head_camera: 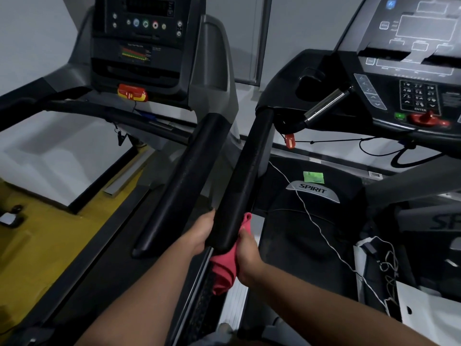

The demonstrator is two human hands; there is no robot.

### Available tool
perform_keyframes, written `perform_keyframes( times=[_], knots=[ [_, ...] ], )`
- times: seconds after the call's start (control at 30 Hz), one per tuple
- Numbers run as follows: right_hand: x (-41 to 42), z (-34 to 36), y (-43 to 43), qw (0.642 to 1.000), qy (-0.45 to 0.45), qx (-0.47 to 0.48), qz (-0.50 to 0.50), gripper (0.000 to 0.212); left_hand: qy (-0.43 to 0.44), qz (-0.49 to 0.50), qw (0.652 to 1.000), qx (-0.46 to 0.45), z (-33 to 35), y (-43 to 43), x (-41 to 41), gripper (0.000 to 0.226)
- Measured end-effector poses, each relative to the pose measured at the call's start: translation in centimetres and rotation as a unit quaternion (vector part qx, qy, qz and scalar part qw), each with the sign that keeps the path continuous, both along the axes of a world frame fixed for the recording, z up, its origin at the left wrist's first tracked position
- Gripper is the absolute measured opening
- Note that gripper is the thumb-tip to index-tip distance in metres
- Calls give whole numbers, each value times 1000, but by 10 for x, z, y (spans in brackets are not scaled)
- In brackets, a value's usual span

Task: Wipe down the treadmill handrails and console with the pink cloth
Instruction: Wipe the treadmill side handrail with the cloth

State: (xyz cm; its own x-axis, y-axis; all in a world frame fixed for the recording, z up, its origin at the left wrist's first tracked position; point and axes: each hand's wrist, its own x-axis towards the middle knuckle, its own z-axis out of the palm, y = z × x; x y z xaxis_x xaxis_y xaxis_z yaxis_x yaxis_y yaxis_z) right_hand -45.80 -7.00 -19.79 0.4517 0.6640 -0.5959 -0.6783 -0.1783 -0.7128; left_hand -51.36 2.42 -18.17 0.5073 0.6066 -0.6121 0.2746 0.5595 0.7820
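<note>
A yellow floor is showing at the far left, beside a treadmill whose button panel is standing above a red and yellow safety key. That machine's black side rail is running down toward the camera. Just right of it, the left hand is lying against the left side of the handrail near its near end. Its fingers are reaching under the bar and out of sight, so I cannot tell whether they are curling round it. The pink cloth is sitting at the handrail's near tip, bunching under the bar and peeking up along its right side. The right hand is gripping the cloth, with its thumb pressing the fabric against the bar and its fingers curling round the hanging part. A white cable is trailing across the belt cover to the right, below a green sticker. The console is rising at the upper right, with a red stop knob at its lower edge.
</note>
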Motion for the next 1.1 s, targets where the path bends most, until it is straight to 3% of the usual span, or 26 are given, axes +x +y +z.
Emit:
perform_keyframes(
  times=[0.17, 0.4, 0.77, 0.87, 1.0, 1.1],
  knots=[
    [2, 22, 0, 993, 117, 0, 31, 44, -8, -5, 1000, -27, -2, 0, -4, 40],
    [14, 37, -3, 996, 76, -40, 34, 41, -1, 30, 1000, -8, -4, -2, 0, 42],
    [16, 18, 23, 970, 232, -53, 40, 48, 106, -7, 985, 140, -7, -2, -3, 42],
    [19, 19, 21, 975, 208, -54, 58, 52, 101, -5, 986, 136, -9, -2, -4, 42],
    [19, 24, 7, 990, 124, -10, 66, 45, 44, 38, 997, 49, -10, -9, -5, 41],
    [13, 27, -6, 995, -62, -14, 80, 42, 0, 82, 996, -23, -7, -14, -4, 39]
  ],
)
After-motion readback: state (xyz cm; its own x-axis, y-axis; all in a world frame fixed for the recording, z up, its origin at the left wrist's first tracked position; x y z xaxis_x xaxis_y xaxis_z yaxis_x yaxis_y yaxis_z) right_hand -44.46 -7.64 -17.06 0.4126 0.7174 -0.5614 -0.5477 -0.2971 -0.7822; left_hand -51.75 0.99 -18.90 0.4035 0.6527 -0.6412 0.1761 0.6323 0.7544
